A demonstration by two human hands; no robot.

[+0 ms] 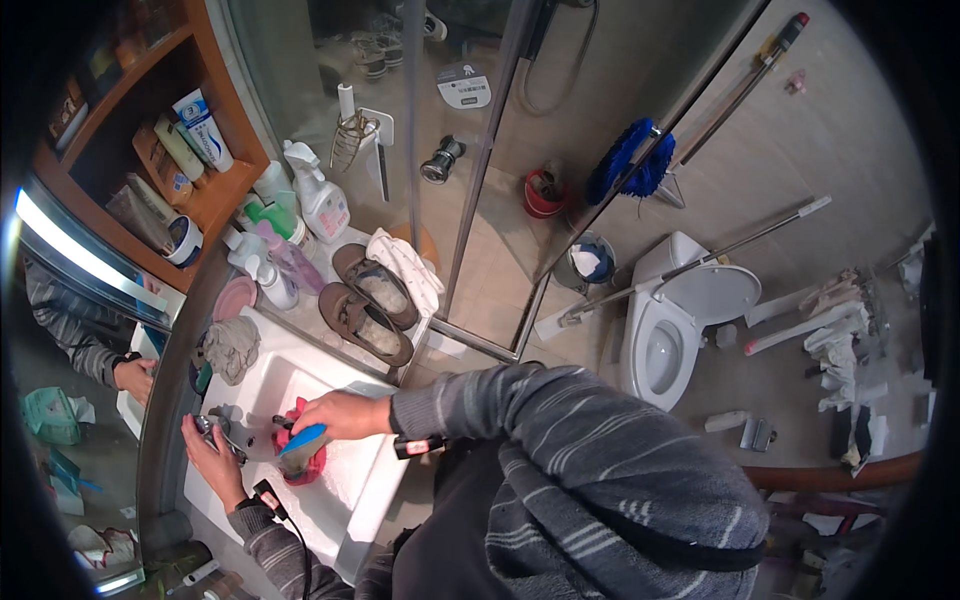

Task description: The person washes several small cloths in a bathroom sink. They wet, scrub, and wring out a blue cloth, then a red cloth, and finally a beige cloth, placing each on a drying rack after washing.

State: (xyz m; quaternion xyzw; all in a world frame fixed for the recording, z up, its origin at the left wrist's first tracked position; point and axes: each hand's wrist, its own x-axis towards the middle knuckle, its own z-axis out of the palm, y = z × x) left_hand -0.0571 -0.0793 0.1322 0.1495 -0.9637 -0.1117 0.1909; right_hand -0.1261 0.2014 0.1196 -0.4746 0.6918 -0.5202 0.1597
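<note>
My left hand (pixel 212 459) is on the chrome faucet (pixel 232 448) at the mirror side of the white washbasin (pixel 345 457), its fingers around the metal. Inside the basin, my right hand (pixel 341 416) grips a blue-and-grey object (pixel 304 442) whose exact kind I cannot tell. Beneath and around that object lies a red item (pixel 319 466), seemingly fabric and partly covered. A pair of brown shoes (pixel 367 322) stands on the counter by the basin, with pale material inside them.
Spray and pump bottles (pixel 322 199) crowd the counter. A grey cloth (pixel 231 349) lies on the basin's corner. Past the counter stand a glass shower partition (pixel 469 202), a toilet (pixel 660 352), a bucket (pixel 590 262) and a long-handled mop (pixel 634 161). An open shelf (pixel 217 191) holds tubes.
</note>
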